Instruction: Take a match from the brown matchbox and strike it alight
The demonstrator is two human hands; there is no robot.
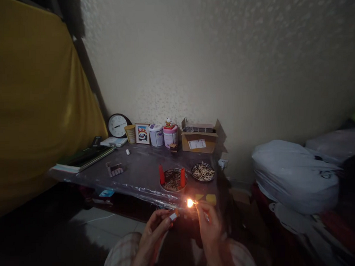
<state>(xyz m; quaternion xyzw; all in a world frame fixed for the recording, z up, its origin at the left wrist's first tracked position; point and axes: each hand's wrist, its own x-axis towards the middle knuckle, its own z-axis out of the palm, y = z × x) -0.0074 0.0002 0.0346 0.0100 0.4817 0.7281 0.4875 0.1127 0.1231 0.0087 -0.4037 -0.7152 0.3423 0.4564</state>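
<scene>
1. A burning match is held near the bottom middle of the view, just in front of the near edge of the table, with its flame at the left end.
2. The match is pinched at its right end between the fingertips of the right hand. This hand is raised with its fingers drawn together around the stick and its wrist bent upward.
3. A small matchbox is gripped by the left hand, whose fingers are curled round it. The box is pointed up and to the right, just below and left of the flame but apart from it.
4. Both forearms are seen rising from the bottom edge, and the hands are kept near each other without touching.
5. Just beyond the flame, a round tray is set on the table, and two red candles are stood upright in it, one on each side.
6. To the right of the tray, a dish of matches is placed.
7. Along the far wall, a clock, a picture frame, two tins and an open cardboard box are lined up.
8. On the far left of the table, books are stacked. At the far right of the scene, a large white bundle is seen.
</scene>
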